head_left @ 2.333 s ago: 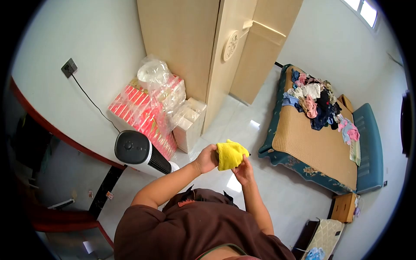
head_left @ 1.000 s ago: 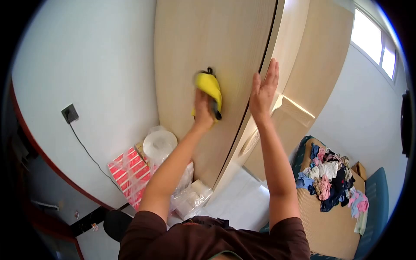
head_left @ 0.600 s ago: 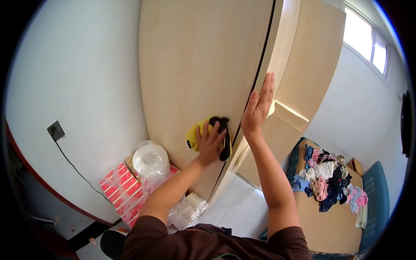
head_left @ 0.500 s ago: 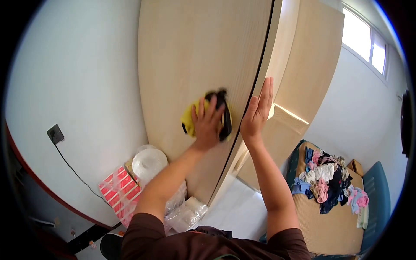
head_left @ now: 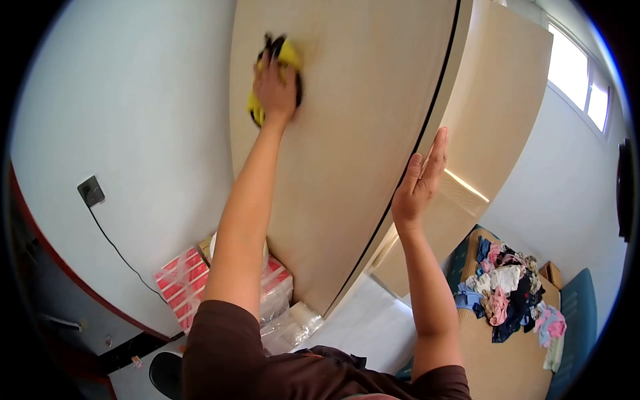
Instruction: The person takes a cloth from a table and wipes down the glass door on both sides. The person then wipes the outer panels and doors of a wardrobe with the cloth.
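Left hand (head_left: 276, 93), fingers apart, flattens the cloth (head_left: 289, 55) near the panel's (head_left: 347, 120) left edge; right hand (head_left: 417, 193), fingers together, at its right edge; wide surface between.

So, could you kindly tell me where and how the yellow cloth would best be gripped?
I'd pinch the yellow cloth by its upper edge, coming from above: that part juts beyond the left hand, which covers its middle against the pale upright panel.
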Demonstrator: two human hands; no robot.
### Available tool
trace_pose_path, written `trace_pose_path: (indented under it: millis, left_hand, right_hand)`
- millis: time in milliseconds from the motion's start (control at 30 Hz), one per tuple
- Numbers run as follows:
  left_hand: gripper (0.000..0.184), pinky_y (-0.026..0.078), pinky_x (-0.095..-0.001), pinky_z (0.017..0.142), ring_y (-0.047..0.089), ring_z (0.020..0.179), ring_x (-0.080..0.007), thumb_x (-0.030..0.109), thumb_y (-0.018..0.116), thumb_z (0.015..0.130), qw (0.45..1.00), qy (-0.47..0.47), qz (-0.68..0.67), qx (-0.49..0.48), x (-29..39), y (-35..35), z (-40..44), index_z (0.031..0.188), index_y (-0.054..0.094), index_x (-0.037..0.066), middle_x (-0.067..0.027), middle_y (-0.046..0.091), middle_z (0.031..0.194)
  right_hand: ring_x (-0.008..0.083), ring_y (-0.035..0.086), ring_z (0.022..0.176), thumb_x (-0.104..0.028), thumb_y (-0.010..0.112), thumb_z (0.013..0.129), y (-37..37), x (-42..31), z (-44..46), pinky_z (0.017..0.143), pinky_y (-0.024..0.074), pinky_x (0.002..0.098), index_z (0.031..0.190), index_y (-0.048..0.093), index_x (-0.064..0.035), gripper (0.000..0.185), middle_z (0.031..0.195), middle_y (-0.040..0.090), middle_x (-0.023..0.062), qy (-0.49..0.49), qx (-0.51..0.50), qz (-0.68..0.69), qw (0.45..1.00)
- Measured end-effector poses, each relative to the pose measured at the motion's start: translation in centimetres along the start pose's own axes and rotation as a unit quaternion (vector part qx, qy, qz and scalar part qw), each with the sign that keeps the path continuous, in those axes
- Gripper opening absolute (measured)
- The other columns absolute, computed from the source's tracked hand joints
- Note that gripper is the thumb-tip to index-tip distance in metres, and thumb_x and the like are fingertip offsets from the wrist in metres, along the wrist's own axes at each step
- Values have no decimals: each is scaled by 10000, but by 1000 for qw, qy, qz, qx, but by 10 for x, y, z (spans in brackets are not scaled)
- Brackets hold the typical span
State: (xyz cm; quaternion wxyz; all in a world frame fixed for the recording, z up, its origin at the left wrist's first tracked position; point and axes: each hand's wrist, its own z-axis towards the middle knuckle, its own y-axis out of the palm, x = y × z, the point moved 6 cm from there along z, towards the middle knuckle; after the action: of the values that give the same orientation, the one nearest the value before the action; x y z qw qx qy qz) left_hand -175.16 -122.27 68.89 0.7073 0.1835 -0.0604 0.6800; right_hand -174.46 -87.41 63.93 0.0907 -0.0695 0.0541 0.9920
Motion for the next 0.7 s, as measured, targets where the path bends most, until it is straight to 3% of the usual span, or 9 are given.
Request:
trace_pose_path:
  millis: [67,167,233,300,467,567,633,700]
  left_hand:
    - [540,233,-492,1140,319,1356,-462,395,403,997,998,-57,31,-15,-68,-6,-67,1241,546,-65,-239,416,1446]
    - [579,265,-506,1117,350,1346,-418,451,384,999,956,-280,76,-49,-152,-18,-203,1357,465,3,-225,399,1456]
    - [573,335,-514,1062,402,1307,-394,472,432,978,903,-426,54,-17,-151,-43,-279,1358,476,45,-211,399,1446]
    - [566,396,-522,991,452,1250,-384,467,486,955,862,-504,49,-4,-145,-53,-348,1335,492,48,-195,408,1424]
    - [547,405,-488,972,497,1185,-399,369,580,920,845,-532,17,-56,-72,-62,-421,1338,468,35,-191,543,1283]
    - [570,379,-462,1005,504,1191,-402,294,621,886,920,-364,-144,-17,8,-64,-373,1350,447,13,-196,574,1266]
    - [621,312,-498,1050,418,1289,-422,264,637,853,948,-274,-160,-34,65,-70,-329,1376,426,3,-195,466,1419]
    - [659,263,-534,1064,327,1351,-438,277,633,844,980,-165,-79,-79,120,-79,-283,1402,404,13,-181,381,1488]
  right_hand:
    - [316,331,1403,-101,450,991,0,0,1,1118,297,391,1451,367,14,482,1517,336,190,-6,3,-10,1000]
    - [313,328,1403,-93,451,986,1,1,1,1122,293,392,1453,362,14,487,1518,337,186,-4,8,11,1000]
    - [315,320,1407,-72,449,973,0,0,1,1134,278,395,1452,358,16,495,1520,332,183,-5,-3,-12,1000]
    - [316,316,1409,-61,448,967,0,0,1,1139,270,396,1450,360,16,497,1520,332,184,-11,-6,-18,1000]
    - [312,322,1407,-60,456,962,-3,0,-2,1141,267,394,1440,377,15,490,1513,343,185,-7,-9,-5,1000]
    - [305,328,1402,-70,453,970,-2,2,-2,1143,283,392,1436,385,15,478,1516,332,178,-4,0,13,1000]
    - [296,331,1401,-77,448,978,-3,1,-2,1145,295,390,1433,391,12,468,1517,325,172,8,2,34,999]
    - [288,326,1403,-155,387,1020,-6,-1,-2,1146,308,394,1429,399,15,442,1515,314,173,8,5,63,998]
